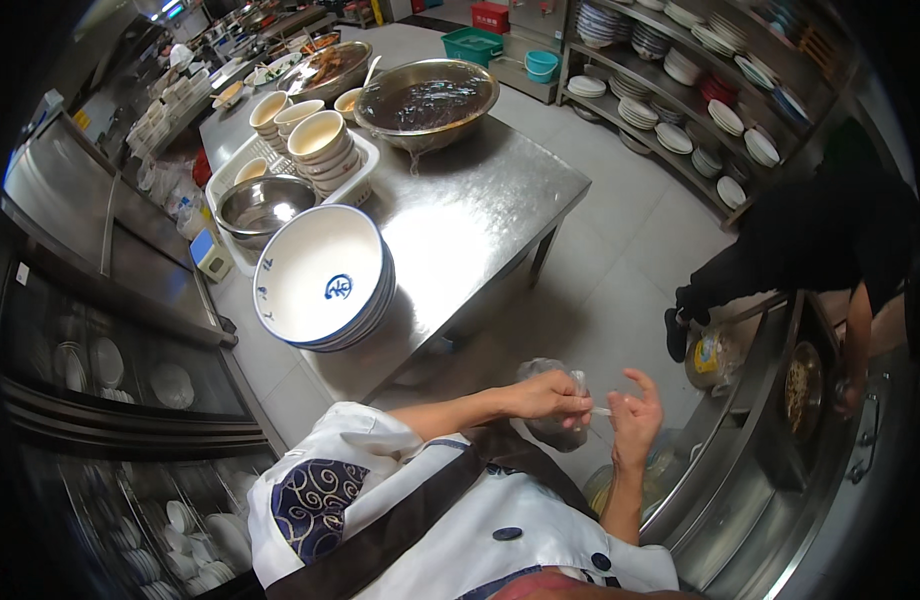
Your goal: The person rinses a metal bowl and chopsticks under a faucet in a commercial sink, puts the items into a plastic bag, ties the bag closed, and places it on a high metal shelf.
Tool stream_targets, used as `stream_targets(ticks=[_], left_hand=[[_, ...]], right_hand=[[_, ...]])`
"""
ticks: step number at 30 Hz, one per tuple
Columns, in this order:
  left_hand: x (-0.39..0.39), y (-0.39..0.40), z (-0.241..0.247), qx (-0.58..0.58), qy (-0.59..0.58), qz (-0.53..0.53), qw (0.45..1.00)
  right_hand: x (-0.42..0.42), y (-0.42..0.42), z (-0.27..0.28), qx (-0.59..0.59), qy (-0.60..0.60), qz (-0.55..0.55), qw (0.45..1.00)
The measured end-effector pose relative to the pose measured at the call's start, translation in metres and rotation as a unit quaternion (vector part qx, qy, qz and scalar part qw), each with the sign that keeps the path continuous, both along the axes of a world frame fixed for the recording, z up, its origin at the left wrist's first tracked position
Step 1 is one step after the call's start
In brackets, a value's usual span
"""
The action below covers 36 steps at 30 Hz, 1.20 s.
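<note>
My left hand (551,396) grips the gathered neck of a clear plastic bag (561,435), which hangs below it over the floor. What the bag holds is hard to make out. A thin whitish twisted end of the bag stretches from the left fist to my right hand (636,417). The right thumb and curled fingers meet that end, while the index finger points up and away. Both hands are in front of my white jacket (460,525), to the right of the steel table's near corner.
On the steel table (490,202) stand stacked white bowls (321,277), a steel basin of dark liquid (430,97) and a white basket (366,169) with cups. A person in black (812,225) bends over a steel counter (737,502) at right. Dish shelves (659,79) line the back.
</note>
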<state>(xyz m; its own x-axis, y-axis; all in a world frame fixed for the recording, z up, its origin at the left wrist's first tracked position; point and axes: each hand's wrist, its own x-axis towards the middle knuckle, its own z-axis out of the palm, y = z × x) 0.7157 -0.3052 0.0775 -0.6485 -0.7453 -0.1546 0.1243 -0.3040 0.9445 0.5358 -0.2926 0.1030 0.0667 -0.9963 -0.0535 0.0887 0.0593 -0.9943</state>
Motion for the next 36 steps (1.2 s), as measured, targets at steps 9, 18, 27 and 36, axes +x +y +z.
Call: stream_targets(ticks=[9,18,27,36], left_hand=[[-0.007,-0.160,0.007,0.019,0.056,0.077,0.995],[-0.033,-0.307,0.015,-0.048,0.122,0.006,0.991],[-0.062,-0.455,0.026,-0.293,-0.120,0.227,0.921],[-0.106,-0.607,0.028,-0.355,-0.273,0.287,0.847]], right_hand=[[-0.028,-0.139,0.000,-0.034,-0.288,0.025,0.957],[-0.020,-0.283,0.004,-0.264,0.328,0.062,0.905],[-0.049,-0.446,-0.021,-0.283,0.308,0.036,0.908],[-0.095,-0.638,-0.006,-0.402,0.325,0.136,0.845]])
